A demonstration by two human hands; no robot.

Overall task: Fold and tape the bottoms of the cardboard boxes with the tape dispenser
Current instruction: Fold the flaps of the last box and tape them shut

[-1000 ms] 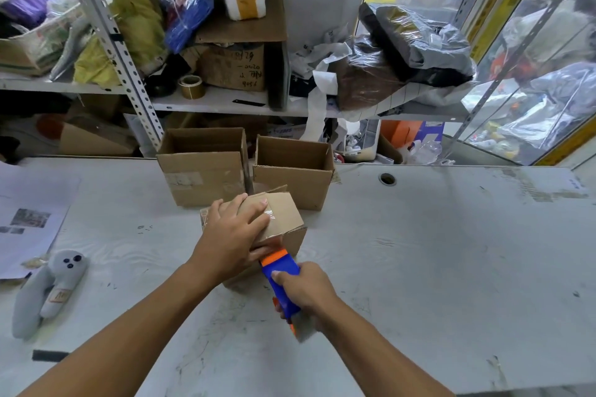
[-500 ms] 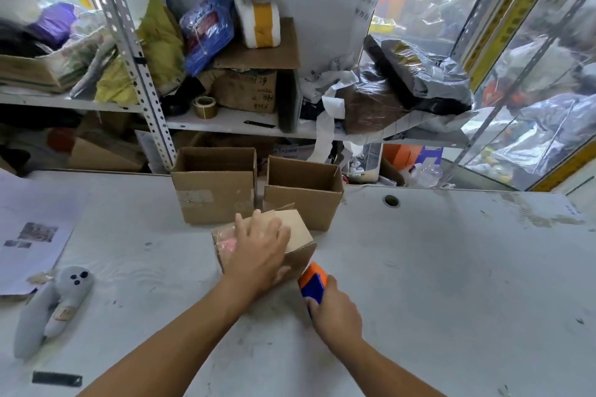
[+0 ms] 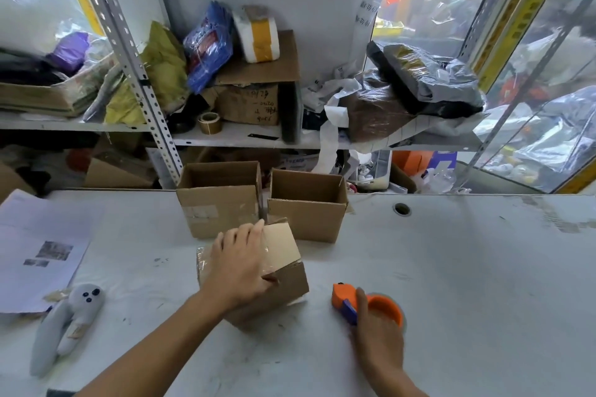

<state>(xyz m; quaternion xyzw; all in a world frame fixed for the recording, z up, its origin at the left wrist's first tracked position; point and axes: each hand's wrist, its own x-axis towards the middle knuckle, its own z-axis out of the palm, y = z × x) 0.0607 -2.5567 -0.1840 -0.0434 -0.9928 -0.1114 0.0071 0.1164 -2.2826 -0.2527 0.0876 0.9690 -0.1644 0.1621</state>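
Observation:
A small cardboard box (image 3: 283, 271) lies upside down on the white table (image 3: 467, 284), clear tape running across its folded bottom flaps. My left hand (image 3: 240, 263) rests flat on top of it, fingers spread toward the far edge. To the right of the box, my right hand (image 3: 375, 329) grips the orange and blue tape dispenser (image 3: 364, 303), which sits low at the table surface, apart from the box. Two more cardboard boxes stand upright and open-topped behind: one on the left (image 3: 219, 203), one on the right (image 3: 306, 206).
A grey plush toy (image 3: 67, 319) and printed paper sheets (image 3: 38, 251) lie on the table's left. A cable hole (image 3: 402, 209) sits at the back right. Metal shelving (image 3: 142, 87) crammed with bags, boxes and a tape roll (image 3: 209, 122) rises behind the table.
My right hand has pulled the tape dispenser away from the box's near side and moved it right, down to the table. My left hand stays on the box top.

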